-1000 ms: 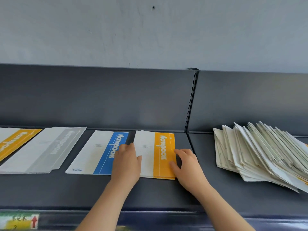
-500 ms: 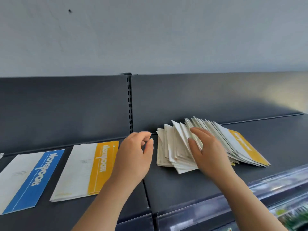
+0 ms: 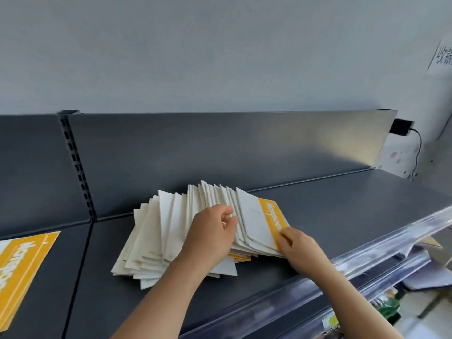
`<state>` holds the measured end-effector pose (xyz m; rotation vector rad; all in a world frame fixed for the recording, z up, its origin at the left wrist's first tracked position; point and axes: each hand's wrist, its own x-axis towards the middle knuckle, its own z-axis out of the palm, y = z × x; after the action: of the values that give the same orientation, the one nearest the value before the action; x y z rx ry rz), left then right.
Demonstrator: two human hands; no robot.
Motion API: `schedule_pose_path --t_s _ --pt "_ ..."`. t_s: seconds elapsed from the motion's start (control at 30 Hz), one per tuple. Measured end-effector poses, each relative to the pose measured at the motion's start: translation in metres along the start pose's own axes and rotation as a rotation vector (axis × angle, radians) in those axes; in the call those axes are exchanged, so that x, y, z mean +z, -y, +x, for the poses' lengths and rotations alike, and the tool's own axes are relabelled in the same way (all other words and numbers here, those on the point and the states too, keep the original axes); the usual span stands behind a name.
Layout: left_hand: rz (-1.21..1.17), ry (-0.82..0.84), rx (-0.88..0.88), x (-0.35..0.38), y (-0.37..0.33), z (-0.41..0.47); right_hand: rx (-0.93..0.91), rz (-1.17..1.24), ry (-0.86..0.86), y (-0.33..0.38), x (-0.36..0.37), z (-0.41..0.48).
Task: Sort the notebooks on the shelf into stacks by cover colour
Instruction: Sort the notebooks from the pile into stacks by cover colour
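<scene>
wall [image 3: 220, 57]: pale grey and plain, with one paper sign [image 3: 442, 57] at the far right.
shelf [image 3: 342, 211]: dark grey metal with an upright back panel [image 3: 195, 148]; one slotted post [image 3: 75, 165] splits it into two bays, and a clear plastic strip [image 3: 367, 260] runs along the front edge.
open room: bare shelf runs from the pile to the right end; a bare band also lies between the pile and the left bay.
fanned pile [image 3: 156, 231]: one, in the right bay, of white-backed notebooks too many to count.
yellow notebook [image 3: 22, 270]: one, flat in the left bay, cut off by the frame edge.
top notebook [image 3: 259, 216]: one, yellow-banded, at the right of the fan.
left hand [image 3: 210, 233]: grip curled, pinching notebook edges mid-fan.
right hand [image 3: 300, 248]: grip pinches the top notebook's near corner.
</scene>
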<state>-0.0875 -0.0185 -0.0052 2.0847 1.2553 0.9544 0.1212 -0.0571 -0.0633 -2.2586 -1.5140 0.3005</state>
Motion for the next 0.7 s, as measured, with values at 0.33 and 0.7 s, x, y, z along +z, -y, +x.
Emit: schedule_pose_path --t_s 0.33,0.7 --pt "0.259 -0.034 -0.230 0.028 -0.008 0.021 -0.372 0.153 0.109 -0.014 -0.001 -0.013" --pt "0.111 -0.181 -0.295 0.025 -0.012 0.018 -0.337 0.156 0.087 -0.025 -0.001 0.000"
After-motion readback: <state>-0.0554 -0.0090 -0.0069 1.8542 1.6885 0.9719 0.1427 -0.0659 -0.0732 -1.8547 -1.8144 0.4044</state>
